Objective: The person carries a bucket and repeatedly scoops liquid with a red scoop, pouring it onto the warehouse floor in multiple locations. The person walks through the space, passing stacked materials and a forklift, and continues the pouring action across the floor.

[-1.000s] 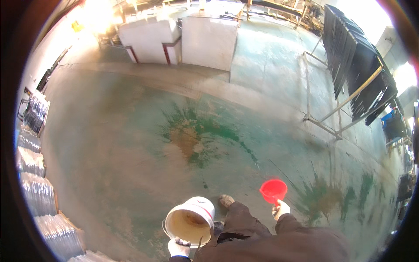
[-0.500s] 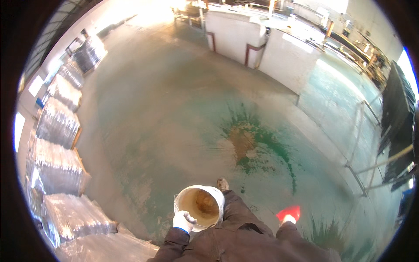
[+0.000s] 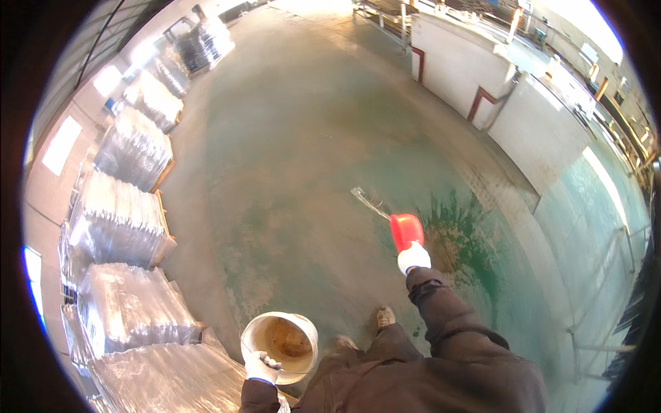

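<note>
So the left hand (image 3: 261, 366), white glove, stays tucked in low, fingers closed on the rim of a cream bucket (image 3: 280, 341) hanging right by the body. Right arm's stretched out forward, gloved right hand (image 3: 413, 257) gripping a red scoop (image 3: 406, 230) with liquid flinging off it. Green floor (image 3: 289, 172) ahead is wide open, wrapped pallets (image 3: 127, 213) down its left edge, white walls (image 3: 523, 110) far right.

Left hand (image 3: 260, 366) mostly tucked behind the bucket (image 3: 280, 339) rim, forearm cut off at the lower edge. Water (image 3: 370, 203) flying off the red scoop (image 3: 406, 230) is a blurred streak. Right hand (image 3: 413, 258) fingers hidden behind the scoop.
</note>
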`<act>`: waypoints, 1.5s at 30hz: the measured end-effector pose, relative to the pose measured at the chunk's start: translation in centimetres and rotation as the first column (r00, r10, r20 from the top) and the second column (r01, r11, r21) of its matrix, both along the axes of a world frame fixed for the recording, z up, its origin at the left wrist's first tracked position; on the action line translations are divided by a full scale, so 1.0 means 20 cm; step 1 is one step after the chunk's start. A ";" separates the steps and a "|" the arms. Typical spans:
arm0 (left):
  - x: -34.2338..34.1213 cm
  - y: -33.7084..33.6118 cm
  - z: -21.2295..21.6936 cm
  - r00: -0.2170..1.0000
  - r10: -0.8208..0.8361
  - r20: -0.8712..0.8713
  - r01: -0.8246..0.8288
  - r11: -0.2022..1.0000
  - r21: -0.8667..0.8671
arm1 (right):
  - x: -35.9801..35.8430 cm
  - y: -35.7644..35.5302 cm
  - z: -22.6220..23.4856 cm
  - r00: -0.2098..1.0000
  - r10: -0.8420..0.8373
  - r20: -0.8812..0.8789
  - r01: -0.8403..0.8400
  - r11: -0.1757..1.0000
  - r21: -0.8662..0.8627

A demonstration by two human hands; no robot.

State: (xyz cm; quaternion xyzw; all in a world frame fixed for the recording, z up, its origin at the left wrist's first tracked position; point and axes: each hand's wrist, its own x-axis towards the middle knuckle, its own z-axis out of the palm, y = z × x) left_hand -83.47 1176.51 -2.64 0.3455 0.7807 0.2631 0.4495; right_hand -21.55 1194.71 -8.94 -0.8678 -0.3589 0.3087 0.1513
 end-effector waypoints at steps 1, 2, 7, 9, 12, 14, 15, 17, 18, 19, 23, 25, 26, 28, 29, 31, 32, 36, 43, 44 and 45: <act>-0.07 0.05 0.01 0.998 0.029 0.047 -0.029 1.000 0.004 | -0.12 0.05 0.13 0.998 0.047 0.038 -0.049 0.996 0.073; -0.12 0.09 0.02 0.994 0.058 0.093 -0.059 0.998 0.006 | -0.26 0.08 0.25 0.991 0.123 0.043 -0.129 0.972 0.197; -0.04 0.44 0.14 0.825 0.416 0.382 -0.416 0.905 -0.088 | -0.97 0.05 0.74 0.781 0.624 0.035 -0.584 0.709 0.395; 0.00 0.62 0.23 0.690 0.529 0.493 -0.529 0.834 -0.155 | -1.21 0.07 0.86 0.574 0.818 0.022 -0.761 0.523 0.384; -0.06 0.96 0.36 0.592 0.582 0.557 -0.510 0.806 -0.301 | -1.57 0.19 0.90 0.258 0.963 0.085 -0.939 0.229 0.257; -0.11 1.11 0.42 0.563 0.597 0.572 -0.490 0.798 -0.351 | -1.81 0.27 0.83 0.178 0.970 0.163 -0.943 0.120 0.311; -0.14 1.19 0.44 0.564 0.583 0.585 -0.462 0.810 -0.361 | -1.94 0.33 0.77 0.134 0.980 0.149 -0.959 0.091 0.269; -0.15 1.28 0.46 0.650 0.484 0.586 -0.408 0.873 -0.268 | -2.19 0.40 0.60 0.107 0.961 0.256 -0.978 0.055 0.199; -0.17 1.34 0.48 0.602 0.491 0.629 -0.383 0.869 -0.312 | -2.31 0.45 0.51 0.080 0.959 0.271 -0.989 0.043 0.141; -0.17 1.37 0.49 0.665 0.440 0.604 -0.369 0.896 -0.246 | -2.40 0.52 0.42 0.037 0.966 0.258 -0.999 0.025 0.048; -0.23 1.63 0.57 0.633 0.372 0.679 -0.285 0.928 -0.242 | -2.59 0.86 0.19 0.076 0.946 0.316 -0.992 0.105 -0.076; -0.26 1.80 0.63 0.638 0.378 0.671 -0.292 0.925 -0.244 | -2.58 1.08 0.12 0.095 0.991 0.095 -0.980 0.110 -0.168; -0.27 1.87 0.66 0.684 0.320 0.656 -0.258 0.947 -0.193 | -2.57 1.18 0.10 0.122 0.992 0.009 -0.968 0.121 -0.220; -0.28 2.04 0.71 0.707 0.293 0.644 -0.240 0.956 -0.170 | -2.60 1.38 0.05 0.240 0.967 -0.088 -0.962 0.225 -0.157; -0.29 2.14 0.72 0.738 0.277 0.616 -0.238 0.960 -0.147 | -2.65 1.47 0.01 0.345 0.935 -0.085 -0.934 0.333 -0.130; -0.32 2.32 0.72 0.733 0.291 0.615 -0.277 0.953 -0.122 | -2.72 1.69 -0.11 0.231 0.963 -0.140 -0.972 0.222 -0.078; -0.36 2.41 0.72 0.736 0.314 0.600 -0.298 0.946 -0.130 | -2.80 1.81 -0.19 0.145 0.979 -0.142 -0.988 0.137 -0.064; -0.58 2.70 0.60 0.634 0.457 0.624 -0.441 0.877 -0.194 | -3.04 2.25 -0.46 -0.364 0.931 -0.015 -0.930 -0.363 0.054; -1.08 2.99 0.55 0.361 0.708 0.607 -0.710 0.630 -0.313 | -3.48 2.71 -0.12 -0.225 0.861 -0.456 -0.929 -0.049 0.366; -1.16 3.02 0.56 0.311 0.705 0.638 -0.734 0.605 -0.310 | -3.56 2.77 -0.04 -0.197 0.832 -0.519 -0.942 -0.013 0.337; -1.24 3.07 0.55 0.286 0.730 0.621 -0.747 0.576 -0.333 | -3.63 2.84 0.02 -0.121 0.766 -0.631 -0.958 0.077 0.276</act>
